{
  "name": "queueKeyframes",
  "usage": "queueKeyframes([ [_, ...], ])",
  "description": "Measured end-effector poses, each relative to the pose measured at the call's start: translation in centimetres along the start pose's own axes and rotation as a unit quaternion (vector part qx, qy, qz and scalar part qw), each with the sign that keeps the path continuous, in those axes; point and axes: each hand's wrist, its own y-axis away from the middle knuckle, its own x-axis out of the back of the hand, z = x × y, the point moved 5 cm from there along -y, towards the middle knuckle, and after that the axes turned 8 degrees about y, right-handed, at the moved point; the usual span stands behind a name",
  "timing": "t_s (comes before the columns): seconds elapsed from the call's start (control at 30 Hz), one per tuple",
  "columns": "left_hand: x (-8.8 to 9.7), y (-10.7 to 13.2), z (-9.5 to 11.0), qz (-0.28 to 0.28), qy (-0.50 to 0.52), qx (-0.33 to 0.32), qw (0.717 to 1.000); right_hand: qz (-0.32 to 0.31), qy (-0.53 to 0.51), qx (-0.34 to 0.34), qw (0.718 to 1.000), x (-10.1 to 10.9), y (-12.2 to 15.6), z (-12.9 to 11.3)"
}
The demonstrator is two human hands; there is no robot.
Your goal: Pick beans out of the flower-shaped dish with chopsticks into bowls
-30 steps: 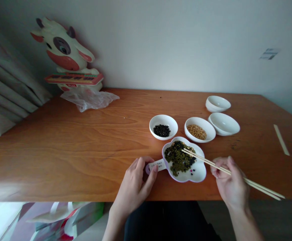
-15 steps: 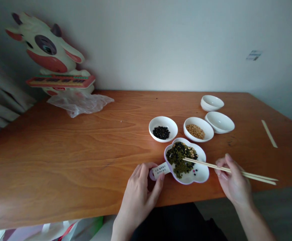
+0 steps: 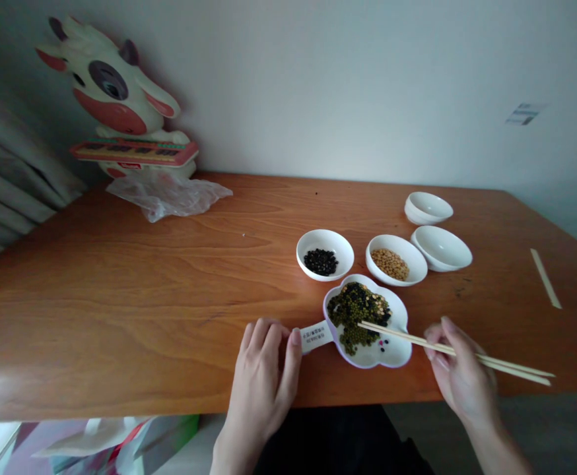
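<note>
My left hand [image 3: 263, 373] grips the white handle [image 3: 317, 336] of a lilac-edged, flower-shaped white dish [image 3: 385, 356]. A heap of mixed green, black and yellow beans [image 3: 356, 315] fills the dish's far side. My right hand [image 3: 459, 373] holds wooden chopsticks [image 3: 407, 341], their tips together at the heap's near edge. A few black and red beans lie apart on the bare dish. The far end of the handle is hidden behind my left hand.
Behind the dish stand a white bowl of black beans [image 3: 325, 237] and a white bowl of soybeans [image 3: 396, 245]. Two more white bowls [image 3: 441, 249] [image 3: 428, 208] stand farther right. A paper strip [image 3: 546, 278] lies on the wooden table [image 3: 120, 297]. A plastic bag [image 3: 167, 198] and cow figure [image 3: 110, 92] sit far left.
The chopstick tips have moved from the heap's far side to its near edge, and the chopsticks now lie flatter. The view has shifted slightly. My left hand still grips the handle.
</note>
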Motion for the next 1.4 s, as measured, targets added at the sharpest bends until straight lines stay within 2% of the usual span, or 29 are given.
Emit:
queueKeyframes([
  [0.2, -0.2, 0.1, -0.5, -0.025, 0.028, 0.022, 0.999, -0.051, 0.003, 0.018, 0.999, -0.6, 0.3, 0.0],
  [0.27, -0.1, 0.2, -0.7, -0.018, 0.027, 0.032, 0.999, -0.071, 0.004, 0.025, 0.997, -0.8, 0.4, -0.2],
  [0.43, -0.2, 0.2, -1.5, -0.015, 0.037, 0.056, 0.998, -0.157, 0.032, 0.057, 0.986, -1.4, -1.1, -1.8],
  [0.53, -0.3, 0.2, -1.8, -0.014, 0.031, 0.062, 0.997, -0.245, 0.071, 0.084, 0.963, -2.1, -3.8, -4.1],
  [0.63, -0.3, 0.3, -1.7, -0.018, 0.031, 0.061, 0.997, -0.342, 0.115, 0.119, 0.925, -3.6, -6.8, -6.6],
  [0.8, -0.1, 0.0, -1.1, -0.021, 0.042, 0.074, 0.996, -0.416, 0.165, 0.189, 0.874, -6.4, -9.8, -8.9],
  [0.93, -0.3, -0.2, -0.9, -0.027, 0.025, 0.089, 0.995, -0.414, 0.162, 0.253, 0.859, -7.1, -9.0, -8.4],
  [1.1, -0.6, 0.2, -0.9, 0.001, -0.005, 0.095, 0.995, -0.395, 0.134, 0.33, 0.847, -6.2, -6.3, -7.5],
  [1.2, -0.7, 0.6, -0.8, 0.011, -0.023, 0.076, 0.997, -0.379, 0.125, 0.365, 0.841, -5.4, -6.1, -7.5],
  [1.33, -0.6, 0.8, -1.0, 0.007, -0.031, 0.063, 0.997, -0.329, 0.14, 0.363, 0.86, -4.1, -7.6, -7.5],
  [1.4, -0.6, 0.9, -1.2, 0.003, -0.032, 0.058, 0.998, -0.324, 0.152, 0.347, 0.867, -3.7, -8.1, -7.2],
])
